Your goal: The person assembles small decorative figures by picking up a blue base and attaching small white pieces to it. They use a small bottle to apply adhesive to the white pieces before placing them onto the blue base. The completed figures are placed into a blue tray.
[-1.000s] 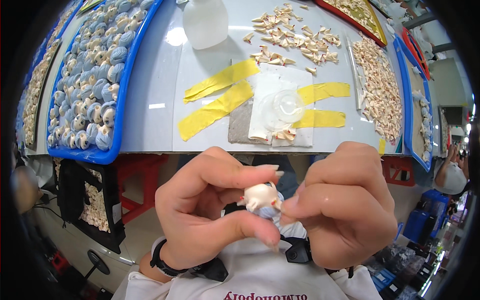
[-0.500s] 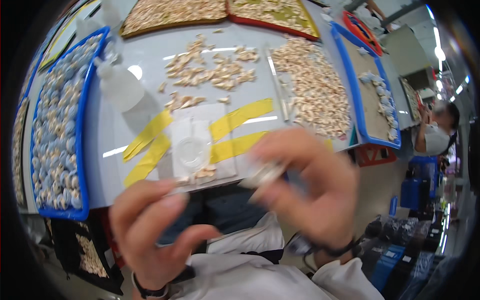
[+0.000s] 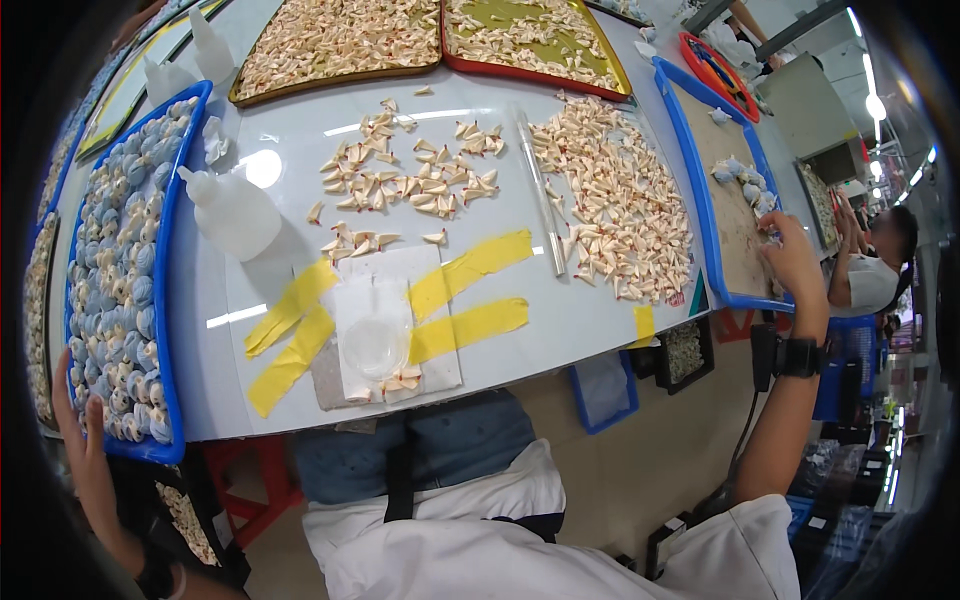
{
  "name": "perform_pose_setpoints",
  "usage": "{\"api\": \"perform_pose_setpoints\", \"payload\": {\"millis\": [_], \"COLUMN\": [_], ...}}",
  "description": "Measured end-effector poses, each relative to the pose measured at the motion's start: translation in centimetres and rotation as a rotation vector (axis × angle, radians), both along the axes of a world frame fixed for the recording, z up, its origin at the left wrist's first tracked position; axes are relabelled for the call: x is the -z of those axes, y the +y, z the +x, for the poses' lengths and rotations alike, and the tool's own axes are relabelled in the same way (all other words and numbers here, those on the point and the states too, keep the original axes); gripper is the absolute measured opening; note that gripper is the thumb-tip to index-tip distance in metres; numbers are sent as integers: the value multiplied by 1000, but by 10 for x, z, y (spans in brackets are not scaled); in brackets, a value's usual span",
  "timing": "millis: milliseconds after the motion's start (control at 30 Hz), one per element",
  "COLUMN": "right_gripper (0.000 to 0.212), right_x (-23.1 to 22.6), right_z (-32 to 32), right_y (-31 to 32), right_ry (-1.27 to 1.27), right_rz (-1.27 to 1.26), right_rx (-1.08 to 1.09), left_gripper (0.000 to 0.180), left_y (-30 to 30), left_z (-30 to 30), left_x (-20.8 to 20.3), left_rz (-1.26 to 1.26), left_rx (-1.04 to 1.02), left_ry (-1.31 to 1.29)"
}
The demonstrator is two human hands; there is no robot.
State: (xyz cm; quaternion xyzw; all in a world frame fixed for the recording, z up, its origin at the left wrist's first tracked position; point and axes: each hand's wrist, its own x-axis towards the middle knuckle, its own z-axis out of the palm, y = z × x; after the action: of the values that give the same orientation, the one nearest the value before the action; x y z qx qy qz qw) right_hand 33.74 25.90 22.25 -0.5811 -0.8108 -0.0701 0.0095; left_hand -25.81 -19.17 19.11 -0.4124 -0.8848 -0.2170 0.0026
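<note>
My left hand [image 3: 84, 440] is at the near left corner of a long blue tray [image 3: 172, 400], thumb and fingers apart beside its rim. That tray is filled with small round blue-and-cream pieces [image 3: 118, 270]. My right hand [image 3: 796, 255] reaches into another blue-rimmed tray [image 3: 712, 240] at the right. Its fingers bend down and together over the tray's brown lining, next to a short row of similar blue-and-white pieces [image 3: 745, 180]; what the fingertips hold is hidden. A round clear dish [image 3: 374, 347] sits on a white pad in front of me, with a few cream pointed pieces [image 3: 402, 382] beside it.
Cream pointed pieces with red tips lie in a loose group [image 3: 410, 170] and a dense pile [image 3: 620, 200], with a clear tube [image 3: 540, 195] between. Yellow tape strips [image 3: 470, 270] flank the pad. A white squeeze bottle [image 3: 235, 215] stands left. Two filled trays [image 3: 340, 45] are at the back.
Both hands have left the area over the pad. The left went out to the left tray; the right, which held a small pale piece, went out to the right tray.
</note>
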Motion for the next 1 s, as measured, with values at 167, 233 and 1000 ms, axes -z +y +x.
{"api": "perform_pose_setpoints", "payload": {"millis": [167, 233, 1000], "right_gripper": [28, 27, 10], "right_x": [-12, -6, 9], "right_z": [-94, -125, -183], "right_y": [-34, -38, -65], "right_ry": [490, 488, 391], "right_rz": [-124, -239, -216], "right_rx": [-330, -475, -520], "left_gripper": [58, 57, 40], "left_y": [18, 33, 65], "left_z": [-10, -8, 8], "left_x": [16, 13, -16], "left_rz": [-85, -88, -28], "left_rx": [23, 55, -30], "left_ry": [49, 53, -4]}}
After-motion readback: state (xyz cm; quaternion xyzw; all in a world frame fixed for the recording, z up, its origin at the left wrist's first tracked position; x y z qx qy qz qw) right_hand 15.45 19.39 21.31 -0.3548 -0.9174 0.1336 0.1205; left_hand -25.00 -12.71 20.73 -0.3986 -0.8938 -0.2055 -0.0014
